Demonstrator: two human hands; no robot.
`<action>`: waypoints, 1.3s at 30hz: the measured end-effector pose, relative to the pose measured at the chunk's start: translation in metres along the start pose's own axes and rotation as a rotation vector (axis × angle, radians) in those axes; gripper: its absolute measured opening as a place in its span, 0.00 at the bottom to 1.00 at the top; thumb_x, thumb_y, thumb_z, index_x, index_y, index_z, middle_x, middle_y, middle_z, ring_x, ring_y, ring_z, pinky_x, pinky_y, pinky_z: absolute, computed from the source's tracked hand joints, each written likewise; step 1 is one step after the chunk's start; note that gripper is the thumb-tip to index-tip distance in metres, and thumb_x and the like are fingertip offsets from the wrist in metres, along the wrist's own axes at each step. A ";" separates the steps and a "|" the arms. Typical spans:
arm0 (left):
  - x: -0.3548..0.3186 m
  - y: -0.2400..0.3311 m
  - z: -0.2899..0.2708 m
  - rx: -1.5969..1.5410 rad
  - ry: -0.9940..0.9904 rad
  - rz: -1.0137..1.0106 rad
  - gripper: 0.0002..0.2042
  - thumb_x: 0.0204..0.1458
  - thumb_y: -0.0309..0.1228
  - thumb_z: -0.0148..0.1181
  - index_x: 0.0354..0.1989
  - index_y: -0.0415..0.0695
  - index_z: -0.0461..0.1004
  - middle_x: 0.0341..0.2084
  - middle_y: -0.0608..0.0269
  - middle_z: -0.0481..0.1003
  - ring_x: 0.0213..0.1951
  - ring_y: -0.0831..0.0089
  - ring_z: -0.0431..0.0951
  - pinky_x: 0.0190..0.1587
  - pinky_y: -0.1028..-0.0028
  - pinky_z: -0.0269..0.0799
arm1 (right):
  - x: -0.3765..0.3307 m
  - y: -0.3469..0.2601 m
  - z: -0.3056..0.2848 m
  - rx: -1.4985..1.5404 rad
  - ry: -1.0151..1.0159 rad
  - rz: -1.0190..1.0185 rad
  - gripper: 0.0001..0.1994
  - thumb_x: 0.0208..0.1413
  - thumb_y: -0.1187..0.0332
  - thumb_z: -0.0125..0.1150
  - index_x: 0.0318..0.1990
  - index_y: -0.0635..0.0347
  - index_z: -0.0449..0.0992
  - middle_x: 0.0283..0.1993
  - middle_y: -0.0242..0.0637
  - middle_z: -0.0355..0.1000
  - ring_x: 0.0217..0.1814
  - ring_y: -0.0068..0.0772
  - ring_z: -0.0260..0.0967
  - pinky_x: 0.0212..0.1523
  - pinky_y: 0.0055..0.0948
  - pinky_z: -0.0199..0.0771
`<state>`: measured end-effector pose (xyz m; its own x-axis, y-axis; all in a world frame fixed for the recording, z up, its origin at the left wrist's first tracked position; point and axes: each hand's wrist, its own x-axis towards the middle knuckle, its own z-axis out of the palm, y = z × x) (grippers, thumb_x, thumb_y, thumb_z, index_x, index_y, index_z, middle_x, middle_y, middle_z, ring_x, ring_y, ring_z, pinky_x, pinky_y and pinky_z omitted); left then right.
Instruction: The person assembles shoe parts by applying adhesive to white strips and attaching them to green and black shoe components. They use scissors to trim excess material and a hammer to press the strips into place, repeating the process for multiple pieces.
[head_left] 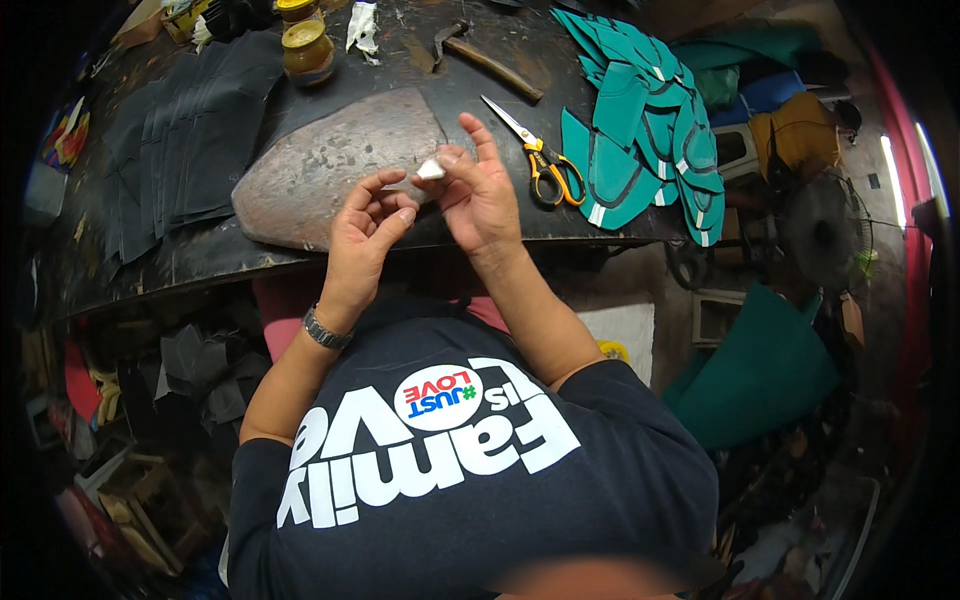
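Between the thumb and fingers of my right hand (478,200) is a small white piece (432,168), too small to name; one finger points up and away. Just left of it, my left hand (368,228) has its fingers curled in toward the thumb, and whether anything sits in them is hidden. A watch circles my left wrist. Both hands are raised over the near edge of a worn, flat stone slab (320,150) on the dark table. To the right of my right hand lie scissors (545,165) with black and yellow handles.
Stacked black pieces (190,130) cover the table's left. Green cut pieces (650,130) with black and white strips pile up at the right. Farther back are a hammer (490,65), a jar (307,52) and a crumpled white scrap (362,30). A fan (825,230) stands off to the right.
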<state>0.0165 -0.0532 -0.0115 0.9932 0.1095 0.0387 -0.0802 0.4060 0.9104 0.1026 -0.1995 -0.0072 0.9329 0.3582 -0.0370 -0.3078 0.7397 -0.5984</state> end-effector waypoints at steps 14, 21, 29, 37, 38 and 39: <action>0.011 0.012 -0.027 0.865 0.045 0.421 0.14 0.53 0.21 0.63 0.49 0.44 0.78 0.32 0.62 0.77 0.33 0.72 0.78 0.38 0.74 0.73 | 0.122 -0.239 -0.167 -1.268 0.627 -0.688 0.32 0.42 0.83 0.69 0.60 0.58 0.72 0.32 0.35 0.77 0.35 0.27 0.75 0.43 0.28 0.75; 0.011 0.015 -0.026 0.985 -0.007 0.488 0.12 0.52 0.22 0.64 0.46 0.43 0.79 0.32 0.59 0.78 0.34 0.65 0.80 0.40 0.70 0.75 | 0.143 -0.244 -0.190 -1.408 0.619 -0.575 0.26 0.40 0.81 0.66 0.52 0.53 0.81 0.29 0.32 0.77 0.32 0.24 0.74 0.38 0.27 0.75; 0.029 0.061 -0.017 0.873 -0.084 0.381 0.23 0.49 0.26 0.69 0.56 0.42 0.77 0.54 0.56 0.74 0.54 0.63 0.74 0.57 0.68 0.68 | 0.067 -0.209 -0.011 -1.755 -0.121 -0.776 0.30 0.50 0.83 0.56 0.63 0.54 0.72 0.32 0.28 0.72 0.34 0.20 0.69 0.41 0.22 0.72; 0.045 0.117 -0.006 0.745 -0.799 0.068 0.32 0.38 0.37 0.80 0.53 0.39 0.77 0.41 0.55 0.80 0.44 0.67 0.80 0.50 0.70 0.74 | -0.013 -0.125 0.082 -1.486 -0.848 -0.153 0.32 0.45 0.87 0.55 0.62 0.57 0.73 0.28 0.30 0.67 0.33 0.22 0.68 0.40 0.26 0.71; 0.044 0.112 -0.007 0.743 -0.849 -0.025 0.28 0.38 0.36 0.81 0.48 0.37 0.79 0.33 0.61 0.82 0.35 0.76 0.79 0.43 0.74 0.75 | -0.012 -0.119 0.081 -1.442 -0.869 -0.118 0.32 0.44 0.87 0.55 0.62 0.57 0.73 0.28 0.30 0.67 0.33 0.22 0.68 0.40 0.25 0.71; 0.040 0.107 -0.009 0.688 -0.817 -0.130 0.26 0.39 0.36 0.81 0.46 0.36 0.79 0.33 0.62 0.81 0.35 0.77 0.79 0.42 0.74 0.75 | -0.009 -0.114 0.078 -1.394 -0.886 -0.079 0.32 0.44 0.87 0.55 0.61 0.58 0.73 0.28 0.30 0.67 0.33 0.22 0.68 0.40 0.25 0.71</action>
<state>0.0470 0.0029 0.0841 0.7663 -0.6410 -0.0439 -0.1584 -0.2547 0.9539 0.1146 -0.2427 0.1239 0.3967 0.9016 0.1725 0.5822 -0.1018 -0.8066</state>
